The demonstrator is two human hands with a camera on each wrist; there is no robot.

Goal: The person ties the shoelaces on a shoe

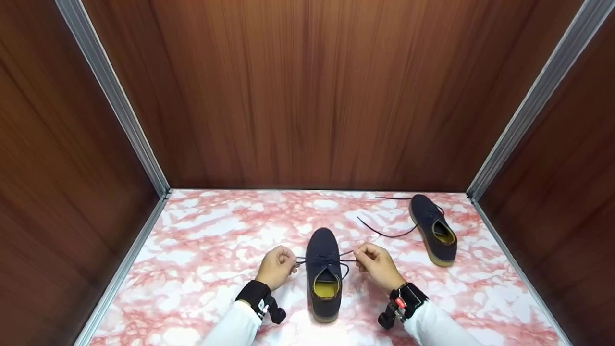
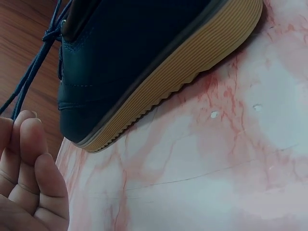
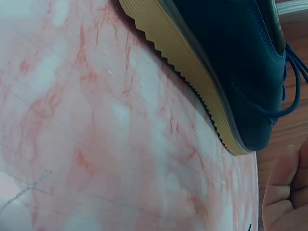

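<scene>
A dark navy shoe [image 1: 323, 245] with a tan sole stands in the middle of the tabletop, toe pointing away from me. My left hand [image 1: 278, 266] pinches dark shoelace [image 1: 301, 260] at the shoe's left side. On the opposite side, my right hand [image 1: 377, 264] grips the lace [image 1: 348, 261] between thumb and fingers, with strands stretched across to the shoe. The left wrist view shows a lace knot [image 2: 50, 35] above the shoe's opening, two strands running down to the left fingers [image 2: 32, 137]. Only part of the right fingers [image 3: 281, 178] shows in the right wrist view.
A second navy shoe [image 1: 429, 223] sits at the back right, its long loose lace [image 1: 384, 234] trailing leftward over the red-and-white marbled table [image 1: 206, 230]. Brown wood-grain panels [image 1: 307, 96] with metal corner posts [image 1: 115, 91] enclose the back and both sides.
</scene>
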